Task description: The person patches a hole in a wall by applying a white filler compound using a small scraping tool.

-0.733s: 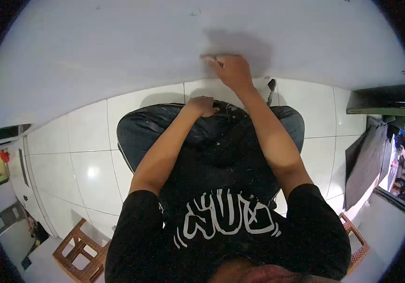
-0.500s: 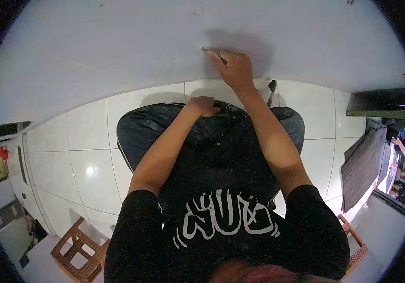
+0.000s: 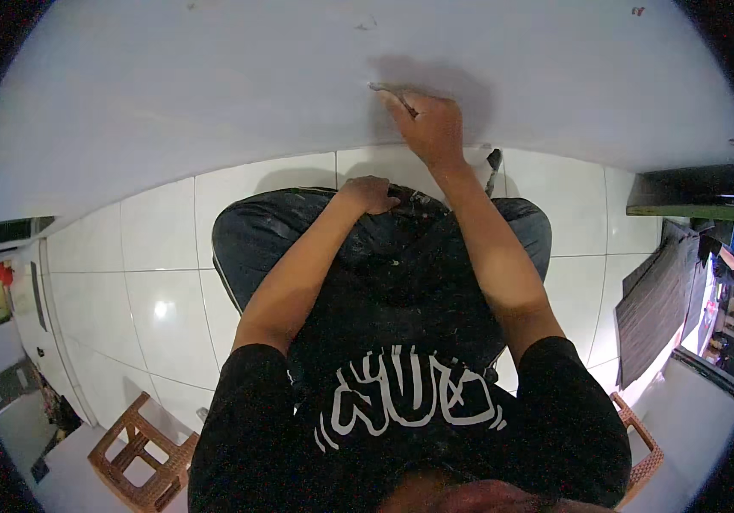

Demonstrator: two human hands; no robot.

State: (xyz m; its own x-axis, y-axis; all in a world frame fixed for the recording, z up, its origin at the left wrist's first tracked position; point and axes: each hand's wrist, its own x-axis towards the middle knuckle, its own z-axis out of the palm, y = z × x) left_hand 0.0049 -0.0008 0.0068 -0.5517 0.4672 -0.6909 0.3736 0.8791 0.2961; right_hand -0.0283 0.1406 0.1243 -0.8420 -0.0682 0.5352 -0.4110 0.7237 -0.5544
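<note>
My right hand (image 3: 433, 130) is closed around a thin scraper-like tool (image 3: 399, 96), whose tip meets the pale wall (image 3: 238, 77). The fingers hide most of its handle. Low in my lap, my left hand (image 3: 370, 195) is closed with its fingers curled in, next to a dark, speckled patch (image 3: 418, 202) between my legs. Whatever is under those fingers is hidden. Beyond my right knee, a dark-handled tool (image 3: 493, 161) stands upright near the foot of the wall, its lower end partly hidden by my leg.
White floor tiles (image 3: 162, 222) run along the wall. A brown woven stool (image 3: 132, 453) stands behind on the left, and part of another brown woven stool (image 3: 647, 445) shows on the right. A dark ledge (image 3: 692, 205) and a grey mat-like sheet (image 3: 657, 303) lie to the right.
My right hand and its tool have shifted very slightly rightward along the wall. My left hand stays in place.
</note>
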